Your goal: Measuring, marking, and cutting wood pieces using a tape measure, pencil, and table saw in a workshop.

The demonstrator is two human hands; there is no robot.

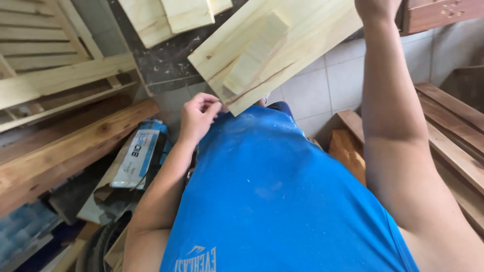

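- Pale pine board (282,48), flat, smooth, small block fixed on it.
- Left hand (198,117): fingers curled, pinching board's near corner.
- Right hand (377,7): far edge, grip unclear.

The pine board (282,45) gripped at its corner by the left hand (197,117) looked pale, smooth and matt, reddish grain streaks running through it. Below that grip, the blue shirt (272,191) was soft matt cloth, dust-flecked. Left of it, a glossy plastic bag (137,157) lay against a rough, reddish wooden plank (65,151).
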